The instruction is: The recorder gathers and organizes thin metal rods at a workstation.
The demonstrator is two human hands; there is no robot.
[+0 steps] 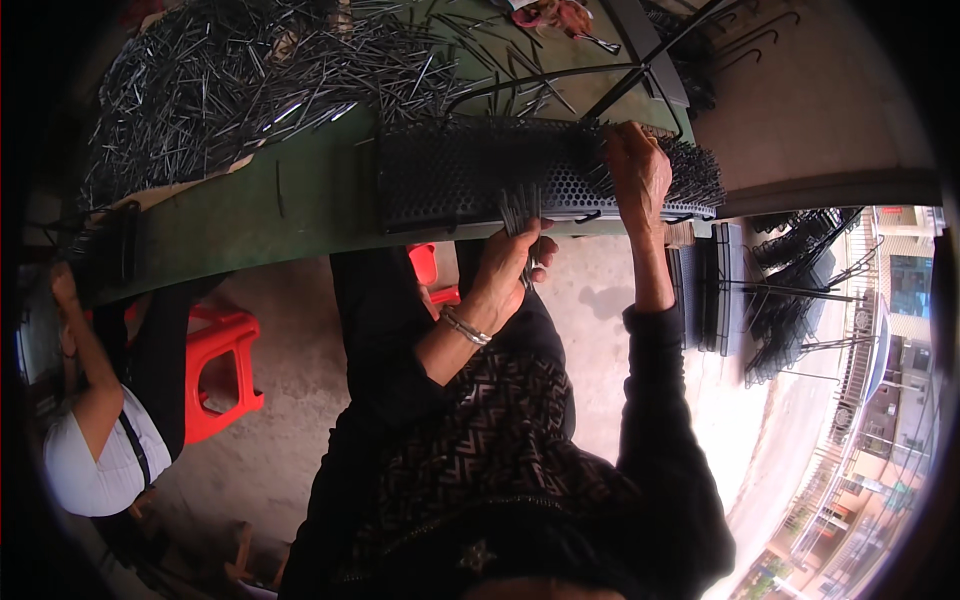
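Head view: the left hand (pixel 507 268) has its grip closed round a bundle (pixel 519 207) of thin dark sticks, their ends fanning up at the front edge of the panel (pixel 430 178). The right hand (pixel 640 172) is curled over the panel's right part; its fingertips are hidden, so I cannot tell how far its grip is closed or whether it pinches a stick.

The step looks like setting sticks into the holes one at a time. To do it well, I would keep the bundle loose enough for single sticks to slide free, and close to the panel so that the right hand's reach is short. Each stick probably goes in best straight over its hole, pinched near the lower end, without brushing its neighbours.

The panel lies along the near edge of the desk (pixel 325 205), across the person's front. It is dark, long and pierced with close rows of round holes, with a pale strip along its front edge. Its left part shows bare holes; its right end bristles with upright sticks (pixel 697 172), some leaning a little. A large tangled pile (pixel 250 95) of sticks lies on the desk's far left.
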